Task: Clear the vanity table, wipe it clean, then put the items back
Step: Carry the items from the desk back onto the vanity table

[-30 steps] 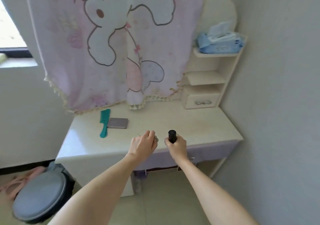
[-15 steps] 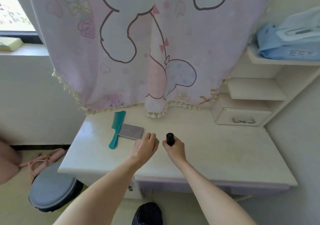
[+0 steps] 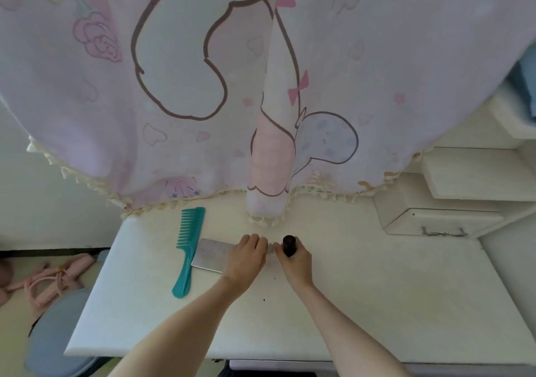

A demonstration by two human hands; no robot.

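Note:
The cream vanity table [image 3: 377, 304] fills the lower view. My right hand [image 3: 294, 262] grips a small dark tube [image 3: 289, 244], held upright over the tabletop's middle. Just left of it, my left hand [image 3: 246, 257] has its fingers curled round a small silvery thing [image 3: 270, 248], mostly hidden. A teal wide-tooth comb [image 3: 187, 249] lies at the left, and a flat grey case [image 3: 210, 255] lies beside it, partly under my left hand.
A pink cartoon cloth [image 3: 203, 86] hangs over the back of the table. A small drawer unit [image 3: 441, 220] with shelves stands at the right. On the floor at the left are a grey-blue round stool [image 3: 55, 342] and pink sandals [image 3: 55, 281].
The view has closed in on the table. Both hands have moved forward over the tabletop with their items, towards the grey case and the cloth's hem.

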